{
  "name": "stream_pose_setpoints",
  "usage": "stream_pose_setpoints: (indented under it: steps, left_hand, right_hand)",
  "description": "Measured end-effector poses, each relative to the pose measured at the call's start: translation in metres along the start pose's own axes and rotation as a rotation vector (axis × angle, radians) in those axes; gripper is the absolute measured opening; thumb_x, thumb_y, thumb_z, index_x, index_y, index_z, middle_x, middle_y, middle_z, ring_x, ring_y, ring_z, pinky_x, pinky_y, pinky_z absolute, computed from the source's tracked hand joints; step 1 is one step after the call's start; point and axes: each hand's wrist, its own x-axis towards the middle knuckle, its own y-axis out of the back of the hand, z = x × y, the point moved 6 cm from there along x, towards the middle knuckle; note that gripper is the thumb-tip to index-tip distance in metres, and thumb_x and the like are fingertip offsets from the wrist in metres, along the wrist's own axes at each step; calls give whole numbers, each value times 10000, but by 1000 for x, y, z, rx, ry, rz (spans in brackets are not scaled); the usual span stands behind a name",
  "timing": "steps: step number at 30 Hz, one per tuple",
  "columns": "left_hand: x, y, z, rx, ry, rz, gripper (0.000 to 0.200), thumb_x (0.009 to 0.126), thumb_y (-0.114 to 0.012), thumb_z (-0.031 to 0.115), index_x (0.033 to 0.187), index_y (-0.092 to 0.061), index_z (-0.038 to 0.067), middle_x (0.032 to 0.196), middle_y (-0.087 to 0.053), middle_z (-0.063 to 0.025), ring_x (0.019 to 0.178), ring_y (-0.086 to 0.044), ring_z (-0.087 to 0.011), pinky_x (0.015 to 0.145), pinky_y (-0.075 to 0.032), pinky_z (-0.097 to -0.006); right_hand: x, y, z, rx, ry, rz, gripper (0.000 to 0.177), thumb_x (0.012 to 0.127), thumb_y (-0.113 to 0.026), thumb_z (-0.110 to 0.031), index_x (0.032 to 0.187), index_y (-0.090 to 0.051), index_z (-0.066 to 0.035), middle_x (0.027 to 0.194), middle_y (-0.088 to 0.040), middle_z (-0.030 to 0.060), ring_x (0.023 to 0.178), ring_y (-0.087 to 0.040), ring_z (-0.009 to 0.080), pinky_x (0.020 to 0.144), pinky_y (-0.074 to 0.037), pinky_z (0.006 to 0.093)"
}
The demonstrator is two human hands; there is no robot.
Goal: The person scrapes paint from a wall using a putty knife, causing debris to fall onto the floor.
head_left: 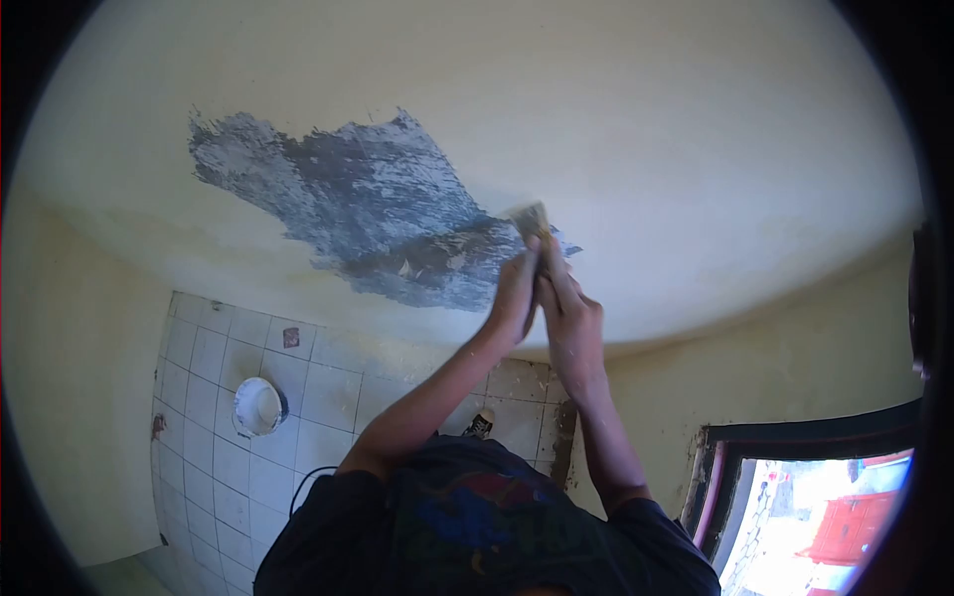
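Scraper (528,215) beyond the grip of both hands (544,278), against wall (696,179)

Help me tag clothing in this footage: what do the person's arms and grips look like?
The left grip and right grip are bare, without gloves; no watch shows at either wrist. The forearms are uncovered too, below short, dark sleeves that belong to a dark shirt with a muted, coloured print.

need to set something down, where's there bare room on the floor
The pale tiled floor looks mostly bare between the round white bucket and the bare left forearm, and from bucket to thin black cable. Crowded: around the dark, white-edged shoe between the forearms.
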Motion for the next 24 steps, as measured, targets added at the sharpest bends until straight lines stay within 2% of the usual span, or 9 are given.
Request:
stream_pose_setpoints:
  steps: [3,5,9,11,14,17,20,23,24]
  left_hand:
    - [2,7,-18,-14,98,-36,429,1002,-434,430,921,-554,25,804,-596,-71,724,-623,-175,679,-539,-307]
    - [8,18,-18,22,65,-103,425,1007,-423,419,970,-570,22,823,-611,-73,745,-638,-182,693,-542,-311]
    - [-9,3,-16,40,132,9,415,1011,-424,408,919,-562,27,782,-601,-66,690,-609,-159,642,-529,-313]
    - [-3,9,-21,60,132,-54,430,1004,-410,453,913,-549,56,798,-586,-50,689,-593,-146,659,-523,-303]
    - [16,27,8,-24,-74,-17,459,996,-399,487,894,-544,64,770,-586,-56,707,-615,-162,653,-529,-313]
    - [2,13,16,48,-14,-114,472,992,-407,495,909,-559,55,784,-597,-62,713,-618,-153,656,-528,-308]
    - [-11,27,-14,227,33,-52,472,991,-427,478,969,-585,34,831,-621,-71,743,-630,-150,678,-525,-301]
    - [4,58,-22,233,46,179,479,981,-474,468,931,-626,16,779,-599,-47,755,-606,-100,656,-491,-256]
    - [7,54,-5,259,-19,139,497,983,-467,469,904,-629,7,769,-609,-59,729,-601,-99,645,-483,-251]
  right_hand:
    - [-5,-2,8,67,21,7,521,914,-543,-52,1417,-426,-126,1076,-632,266,769,-667,371,632,-535,396]
    - [-5,-18,14,-1,-147,-44,501,937,-521,-28,1420,-422,-115,1019,-636,277,852,-689,325,672,-529,359]
    - [-18,-1,11,19,-124,-30,517,922,-542,-58,1419,-425,-140,1042,-636,273,734,-668,366,624,-531,397]
    - [-8,-7,10,50,-125,-16,515,919,-550,-66,1412,-441,-165,1045,-638,266,727,-671,362,631,-536,399]
    - [5,-23,1,-42,-11,-24,531,907,-559,-52,1415,-432,-142,1043,-641,266,730,-678,346,629,-542,383]
    - [12,-20,-10,-33,107,-39,548,904,-550,-38,1428,-402,-109,1055,-647,249,753,-688,330,635,-546,375]
    - [-31,-10,17,320,-366,-144,543,911,-560,-24,1429,-409,-94,1031,-663,225,824,-684,166,734,-524,297]
    - [-12,-37,19,342,-283,-97,530,915,-564,-19,1421,-424,-95,942,-663,230,826,-647,128,733,-491,261]
    - [-5,-51,19,328,-317,-90,518,929,-547,-26,1424,-418,-103,872,-651,228,807,-645,146,702,-473,258]
